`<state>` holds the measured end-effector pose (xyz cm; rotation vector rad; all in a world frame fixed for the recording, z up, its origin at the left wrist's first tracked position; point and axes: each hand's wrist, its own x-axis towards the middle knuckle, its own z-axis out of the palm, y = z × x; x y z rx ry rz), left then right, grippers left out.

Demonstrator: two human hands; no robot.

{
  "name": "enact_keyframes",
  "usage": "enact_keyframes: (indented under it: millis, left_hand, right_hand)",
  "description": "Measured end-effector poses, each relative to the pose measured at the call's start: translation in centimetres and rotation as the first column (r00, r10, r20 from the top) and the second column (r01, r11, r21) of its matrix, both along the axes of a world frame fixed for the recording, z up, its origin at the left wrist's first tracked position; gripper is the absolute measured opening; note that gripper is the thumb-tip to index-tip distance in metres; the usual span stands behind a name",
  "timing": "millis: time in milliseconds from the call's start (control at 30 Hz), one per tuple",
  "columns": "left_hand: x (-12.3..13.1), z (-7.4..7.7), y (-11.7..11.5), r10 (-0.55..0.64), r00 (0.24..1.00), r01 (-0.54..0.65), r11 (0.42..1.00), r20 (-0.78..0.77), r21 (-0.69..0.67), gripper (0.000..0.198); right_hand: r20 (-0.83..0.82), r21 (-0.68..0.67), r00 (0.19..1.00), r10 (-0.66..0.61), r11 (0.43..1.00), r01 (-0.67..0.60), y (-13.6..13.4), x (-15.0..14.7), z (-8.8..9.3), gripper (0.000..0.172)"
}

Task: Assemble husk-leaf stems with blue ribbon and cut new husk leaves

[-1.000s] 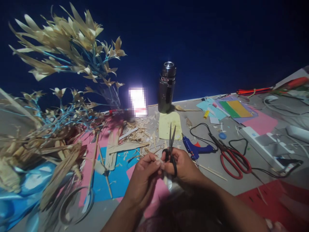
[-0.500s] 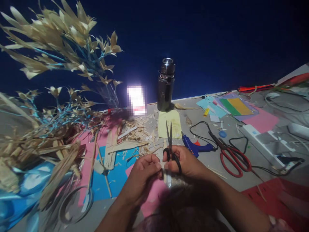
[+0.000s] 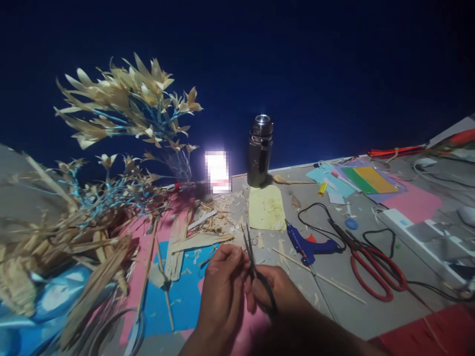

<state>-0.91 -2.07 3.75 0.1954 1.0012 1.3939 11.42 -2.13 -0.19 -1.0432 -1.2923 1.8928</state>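
Note:
Black-handled scissors [image 3: 256, 272] are in my right hand [image 3: 278, 289], their blades slightly parted and pointing up and away. My left hand [image 3: 224, 277] is closed, its fingertips pinched together just left of the scissors; whatever they pinch is too small to make out. Both hands nearly touch, above pink paper [image 3: 248, 324]. Beyond them lies a stained yellow sheet [image 3: 266, 207], with a dark metal flask [image 3: 260, 153] standing at its far edge.
To the right lie a blue glue gun [image 3: 311, 244], red-handled scissors [image 3: 374, 269] and a white power strip [image 3: 415, 240]. Dried husks [image 3: 96, 277], blue paper [image 3: 185, 301] and a branch of husk flowers [image 3: 148, 104] fill the left. A bright pixelated patch glows at the back.
The view has shifted, so the table things sit lower. The scissors now tilt left and my hands are closer together. The pale strip between my fingertips no longer shows.

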Motion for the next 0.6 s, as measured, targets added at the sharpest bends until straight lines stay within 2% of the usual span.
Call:
enact_keyframes:
  millis: [200, 400, 600]
  left_hand:
    - [0.5, 0.3, 0.0, 0.06, 0.998, -0.059, 0.998, 0.032, -0.029, 0.039]
    - [0.4, 0.2, -0.3, 0.062, 0.998, -0.06, 0.996, 0.031, -0.058, 0.042]
    - [0.4, -0.1, -0.3, 0.048, 0.998, -0.045, 0.998, 0.04, -0.053, 0.042]
  right_hand:
    - [0.091, -0.01, 0.996, -0.023, 1.0, 0.024, -0.5, -0.9, 0.6, 0.035]
    - [0.13, -0.054, 0.991, -0.03, 0.998, 0.037, -0.4, -1.3, 1.7, 0.036]
    - [0.11, -0.104, 0.993, -0.048, 0.993, 0.059, -0.5, -1.2, 1.8, 0.034]
